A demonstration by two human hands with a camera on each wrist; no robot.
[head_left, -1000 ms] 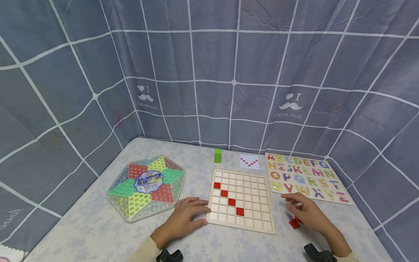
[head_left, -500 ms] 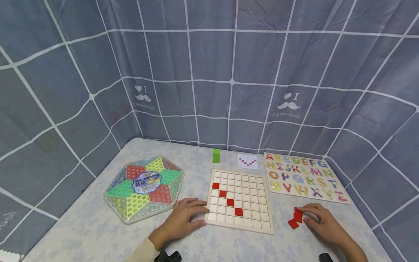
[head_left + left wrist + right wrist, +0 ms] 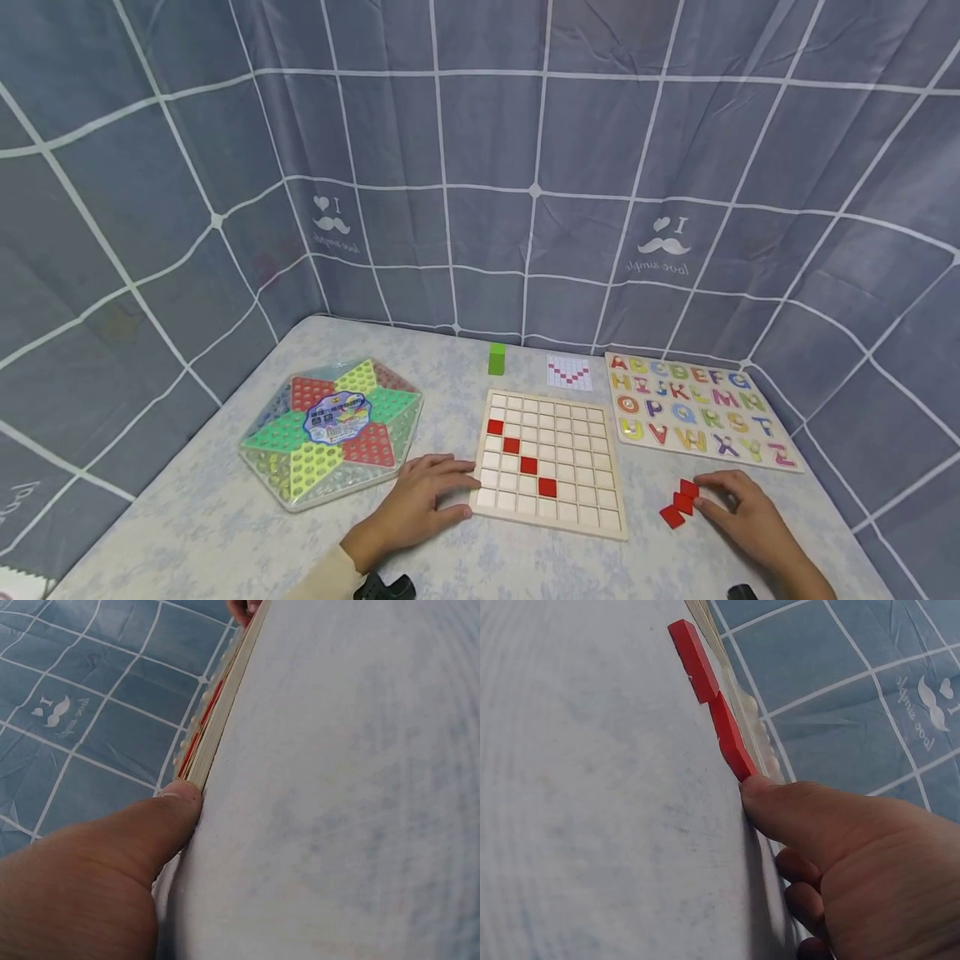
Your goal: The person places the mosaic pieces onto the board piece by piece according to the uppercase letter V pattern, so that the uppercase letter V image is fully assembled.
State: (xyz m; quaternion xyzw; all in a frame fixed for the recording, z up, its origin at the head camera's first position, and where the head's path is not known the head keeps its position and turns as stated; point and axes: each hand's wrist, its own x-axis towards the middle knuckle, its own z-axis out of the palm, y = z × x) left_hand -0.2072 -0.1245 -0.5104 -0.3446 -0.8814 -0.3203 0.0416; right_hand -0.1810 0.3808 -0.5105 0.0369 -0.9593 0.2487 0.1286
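Observation:
My left hand [image 3: 422, 498] rests at the near left corner of a wooden grid board [image 3: 555, 524], fingertips at its left rim and thumb at the front corner. In the left wrist view the thumb [image 3: 161, 817] presses against the board's edge [image 3: 232, 697]. Several red squares [image 3: 528, 466] run diagonally across the board. Right of it, my right hand [image 3: 744, 510] has index finger and thumb at the edges of a red tile [image 3: 688, 488]. Two more red tiles [image 3: 672, 517] lie beside it. In the right wrist view the thumb tip meets a red tile's end [image 3: 735, 742]; the index finger is hidden.
A hexagonal Chinese checkers set [image 3: 333, 433] lies left of the board. Behind the board are a green block [image 3: 497, 359] and a pattern card [image 3: 569, 372]. An alphabet puzzle board [image 3: 701, 412] lies at the back right. Grid-patterned curtains [image 3: 480, 225] enclose the table.
My right hand has come down and rightward to the red tiles, which now lie spread in a short slanting row. The left hand stays at the board's edge.

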